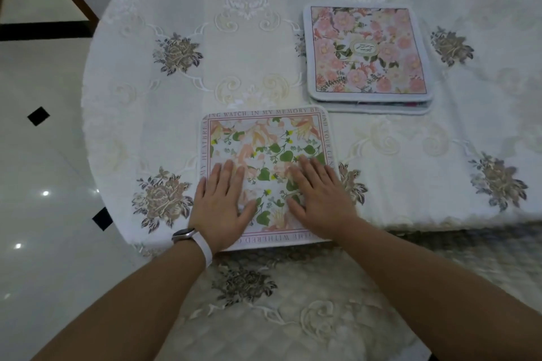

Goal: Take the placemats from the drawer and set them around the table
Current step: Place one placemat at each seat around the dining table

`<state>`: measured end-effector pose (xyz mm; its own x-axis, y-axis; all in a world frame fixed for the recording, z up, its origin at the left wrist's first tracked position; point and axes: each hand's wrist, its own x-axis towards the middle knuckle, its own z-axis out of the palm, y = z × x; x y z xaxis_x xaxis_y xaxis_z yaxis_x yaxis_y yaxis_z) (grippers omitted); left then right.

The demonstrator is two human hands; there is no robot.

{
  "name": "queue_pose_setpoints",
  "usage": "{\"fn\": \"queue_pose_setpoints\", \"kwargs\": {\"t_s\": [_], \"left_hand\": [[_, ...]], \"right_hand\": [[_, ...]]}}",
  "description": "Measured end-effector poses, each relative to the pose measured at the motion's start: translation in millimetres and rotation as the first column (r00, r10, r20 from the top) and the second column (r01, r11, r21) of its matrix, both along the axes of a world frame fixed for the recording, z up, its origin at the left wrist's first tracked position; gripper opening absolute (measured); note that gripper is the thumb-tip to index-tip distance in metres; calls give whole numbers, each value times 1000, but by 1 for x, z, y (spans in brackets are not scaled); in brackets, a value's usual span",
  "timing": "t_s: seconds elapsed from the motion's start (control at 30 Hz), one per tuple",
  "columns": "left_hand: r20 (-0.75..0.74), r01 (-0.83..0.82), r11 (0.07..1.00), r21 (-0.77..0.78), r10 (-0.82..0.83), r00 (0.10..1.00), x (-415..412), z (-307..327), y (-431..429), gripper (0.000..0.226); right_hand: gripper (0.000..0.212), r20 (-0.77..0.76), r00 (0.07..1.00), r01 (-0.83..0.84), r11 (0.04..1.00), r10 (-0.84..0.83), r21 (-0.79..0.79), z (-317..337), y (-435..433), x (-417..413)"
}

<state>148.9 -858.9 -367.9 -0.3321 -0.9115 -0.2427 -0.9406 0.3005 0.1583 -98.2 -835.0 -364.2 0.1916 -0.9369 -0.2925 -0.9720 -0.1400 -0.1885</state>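
Both hands are lying flat, fingers straight and close together, gripping nothing. The left hand (221, 202) is pressing on the near-left part of a green-and-peach floral placemat (264, 138). The right hand (318, 196) is pressing on its near-right part, with a bare strip of mat showing between them. A white-strapped watch (187, 236) is sitting on the left wrist. The mat is lying square to the person at the near edge of the round tabletop (176, 97), running out beyond the fingertips. Farther on, ahead of the right hand and off to its right, the stack of placemats (366, 53) is resting with pink roses on top. It is lying well apart from both hands but nearer the right one, so the next mat is probably calling for a forward reach with the right hand. The stack is looking square, offering no long axis to favour. No container is showing.
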Motion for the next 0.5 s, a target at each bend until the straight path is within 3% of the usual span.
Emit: {"fn": "queue_pose_setpoints", "kwargs": {"t_s": [0.27, 0.37, 0.5], "left_hand": [[-14, -29, 1000, -11, 29, 999, 12, 5, -45, 73], [-68, -44, 998, -44, 41, 997, 10, 17, -49, 65], [-192, 5, 997, -71, -18, 981, 7, 42, -44, 51]], "right_hand": [[70, 24, 997, 78, 997, -78, -3, 6, -43, -31], [67, 20, 994, 104, 994, -104, 20, 17, -49, -29], [55, 136, 975, 182, 983, -177, -26, 45, -42, -21]]}}
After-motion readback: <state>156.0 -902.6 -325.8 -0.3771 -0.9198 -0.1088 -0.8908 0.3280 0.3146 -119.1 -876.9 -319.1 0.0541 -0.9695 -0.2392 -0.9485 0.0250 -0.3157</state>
